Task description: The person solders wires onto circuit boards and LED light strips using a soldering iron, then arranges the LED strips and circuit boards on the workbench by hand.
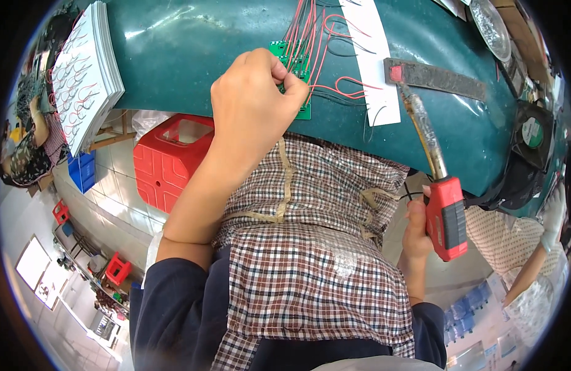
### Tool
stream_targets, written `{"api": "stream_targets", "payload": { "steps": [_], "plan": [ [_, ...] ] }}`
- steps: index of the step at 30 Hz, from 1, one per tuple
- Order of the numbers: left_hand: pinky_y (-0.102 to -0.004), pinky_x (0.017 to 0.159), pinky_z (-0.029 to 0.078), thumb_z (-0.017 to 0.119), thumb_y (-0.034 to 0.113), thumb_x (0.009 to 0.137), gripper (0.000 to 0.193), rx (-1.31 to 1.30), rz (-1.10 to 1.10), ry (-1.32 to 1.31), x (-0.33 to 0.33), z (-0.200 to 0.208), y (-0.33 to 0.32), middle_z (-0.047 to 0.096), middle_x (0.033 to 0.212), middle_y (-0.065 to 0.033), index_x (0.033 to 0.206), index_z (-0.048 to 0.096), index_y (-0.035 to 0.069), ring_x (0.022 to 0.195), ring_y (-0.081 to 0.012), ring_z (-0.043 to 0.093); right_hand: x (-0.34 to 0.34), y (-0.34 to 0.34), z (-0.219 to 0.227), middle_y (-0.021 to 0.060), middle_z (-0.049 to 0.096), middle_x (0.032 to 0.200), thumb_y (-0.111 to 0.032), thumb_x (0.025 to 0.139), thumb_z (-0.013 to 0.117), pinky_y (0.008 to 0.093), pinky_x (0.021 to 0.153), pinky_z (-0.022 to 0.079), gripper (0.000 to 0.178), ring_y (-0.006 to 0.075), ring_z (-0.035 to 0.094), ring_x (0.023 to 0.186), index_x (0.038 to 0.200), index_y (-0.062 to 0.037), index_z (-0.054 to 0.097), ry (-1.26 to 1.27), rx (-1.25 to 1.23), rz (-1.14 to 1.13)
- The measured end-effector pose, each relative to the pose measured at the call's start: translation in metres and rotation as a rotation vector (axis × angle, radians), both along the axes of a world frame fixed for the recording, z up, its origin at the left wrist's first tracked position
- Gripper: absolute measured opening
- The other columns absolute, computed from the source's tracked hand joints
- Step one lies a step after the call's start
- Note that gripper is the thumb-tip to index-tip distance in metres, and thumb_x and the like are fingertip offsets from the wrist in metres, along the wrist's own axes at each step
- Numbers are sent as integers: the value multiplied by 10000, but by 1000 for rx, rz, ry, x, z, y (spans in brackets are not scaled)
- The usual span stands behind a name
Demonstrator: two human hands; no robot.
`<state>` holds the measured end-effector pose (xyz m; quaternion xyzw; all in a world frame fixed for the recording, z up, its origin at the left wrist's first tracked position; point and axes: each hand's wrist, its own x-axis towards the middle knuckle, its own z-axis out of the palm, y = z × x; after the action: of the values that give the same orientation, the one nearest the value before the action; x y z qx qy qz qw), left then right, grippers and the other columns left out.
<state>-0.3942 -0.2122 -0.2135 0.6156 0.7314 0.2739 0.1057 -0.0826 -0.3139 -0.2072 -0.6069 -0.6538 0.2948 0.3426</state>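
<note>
Left hand (254, 83): fingers curled, thumb and index pinched narrow, back of the hand toward camera. Can't tell if a wire end sits in the pinch; the other fingers are hidden behind the knuckles. Right hand (416, 232): wrapped on the handle of a red and black gun-style soldering iron (445, 213); most of its fingers are behind the handle, so exact grip not readable.

Checked apron (322, 266) just below and between the hands; right forearm partly behind it.

Green circuit board (304, 113) is directly under the left hand's fingertips, on the green surface (174, 55). Hand covers the board's left side and middle; only the top end and the right and lower edges show. Pads and joints too small to make out.

Red and black wires (306, 28) run up from the board, past the left hand's fingertips, cut off at the top edge. White paper strip (379, 93) right of the left hand, more wires lying over it, top end cut off. Dark bar (449, 80) beyond the right hand, red patch at its near end; iron's tip overlaps there, contact unclear.

Red plastic stool (165, 176) below and left of the left hand, partly behind that forearm. Farther left, paper stack (90, 93) with wires on top. Fan (533, 133) up and right of the right hand.
</note>
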Motion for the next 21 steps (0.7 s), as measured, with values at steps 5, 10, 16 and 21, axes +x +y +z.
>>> {"api": "stream_targets", "payload": {
  "steps": [5, 10, 16, 21],
  "plan": [
    [-363, 547, 509, 685, 19, 736, 147, 10, 43, -235, 3, 1, 0, 615, 727, -89, 861, 608, 10, 564, -230, 618, -35, 33, 26, 79, 581, 912, -54, 932, 631, 254, 648, 469, 402, 125, 543, 674, 1292, 30, 473, 599, -182, -128],
    [-305, 560, 519, 654, 13, 825, 127, -110, 50, -516, -1, 8, 3, 665, 836, -90, 941, 616, -21, 644, -165, 677, -64, 101, 48, 167, 462, 1353, 2, 876, 659, 368, 870, 571, 613, 306, 644, 1126, 1404, 44, 351, 470, -200, 255],
    [-250, 616, 573, 604, 100, 994, 161, -107, 51, -1122, -7, 19, 16, 703, 973, -124, 1059, 627, -46, 789, -191, 726, -98, 149, 44, 201, 359, 1527, 58, 873, 626, 348, 875, 576, 748, 318, 637, 1170, 1512, -2, 241, 416, -341, 425],
    [-243, 652, 569, 635, 119, 982, 197, -139, -60, -1145, -2, 26, 30, 715, 968, -131, 1093, 632, -43, 788, -178, 725, -113, 159, 45, 120, 529, 1261, 26, 812, 726, 326, 855, 562, 804, 194, 610, 1078, 1424, -39, 207, 477, -511, 295]
  ]
}}
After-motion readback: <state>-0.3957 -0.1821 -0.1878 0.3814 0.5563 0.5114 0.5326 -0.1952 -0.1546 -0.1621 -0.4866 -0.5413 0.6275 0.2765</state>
